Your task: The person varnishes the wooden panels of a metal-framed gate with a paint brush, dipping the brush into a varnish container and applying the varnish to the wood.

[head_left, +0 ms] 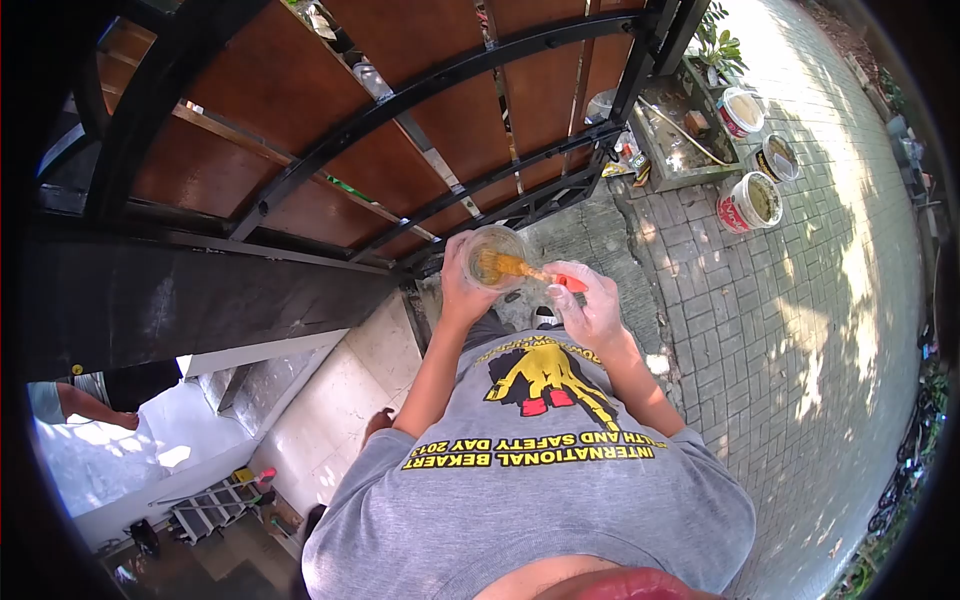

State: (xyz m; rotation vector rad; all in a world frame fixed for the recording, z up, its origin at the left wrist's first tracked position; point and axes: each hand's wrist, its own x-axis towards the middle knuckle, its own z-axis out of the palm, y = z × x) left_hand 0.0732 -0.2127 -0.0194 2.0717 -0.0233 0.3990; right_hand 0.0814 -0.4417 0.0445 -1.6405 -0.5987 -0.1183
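Observation:
My left hand point(461, 288) is wrapped round a clear plastic cup point(493, 236), held in front of my chest near the gate. Its mouth faces up toward me, and orange-brown stuff shows inside. My right hand point(597, 312) grips the red handle of a paintbrush point(514, 266). The brush's orange-brown bristle end reaches over the cup's rim into the mouth. How deep the bristles sit cannot be made out. Pale smears cover the fingers of my right hand.
A black-framed gate point(330, 135) with brown panels stands close ahead. Right of it are a concrete planter point(690, 178), a white bucket point(748, 203), a second bucket point(741, 112) and a dark-rimmed tub point(776, 158) on paving. Another person's arm point(95, 405) and a stepladder point(212, 508) appear at left.

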